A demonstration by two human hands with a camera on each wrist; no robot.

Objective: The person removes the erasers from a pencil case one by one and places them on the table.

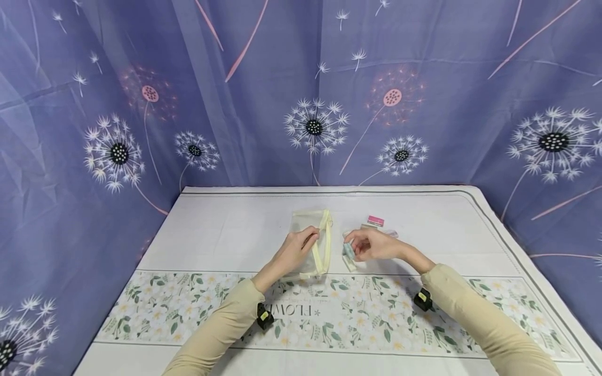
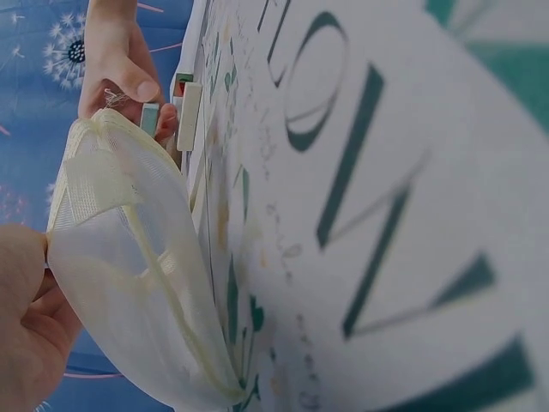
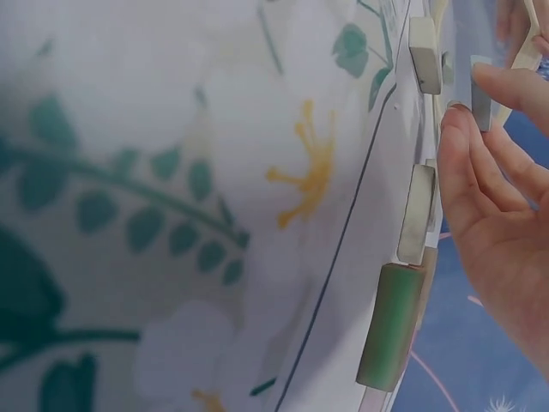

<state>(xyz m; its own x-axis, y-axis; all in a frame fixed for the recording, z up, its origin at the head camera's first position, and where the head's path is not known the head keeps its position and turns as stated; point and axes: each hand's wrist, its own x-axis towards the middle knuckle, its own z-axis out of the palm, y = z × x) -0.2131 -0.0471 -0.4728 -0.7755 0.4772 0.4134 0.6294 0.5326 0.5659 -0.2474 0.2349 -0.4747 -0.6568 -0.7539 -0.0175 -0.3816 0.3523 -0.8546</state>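
A pale yellow mesh zip pouch (image 1: 301, 222) stands with its zipped side toward the right; in the left wrist view the mesh pouch (image 2: 146, 292) bulges out. My left hand (image 1: 293, 250) pinches its upper edge between thumb and fingers. Just right of the pouch, my right hand (image 1: 373, 244) holds a small light blue eraser (image 1: 349, 250), also seen as a grey-blue eraser (image 3: 481, 94) between thumb and fingertips. Under that hand a whitish eraser (image 1: 350, 263) lies on the table. A green eraser (image 3: 390, 326) and a white one (image 3: 417, 213) lie near the right hand.
Behind the right hand lie a pink eraser (image 1: 375, 220), a beige piece (image 1: 369, 226) and a pale purple piece (image 1: 391, 233). A white cloth with a flower band (image 1: 357, 318) covers the table. Purple dandelion curtains (image 1: 263, 130) enclose its far side and both ends.
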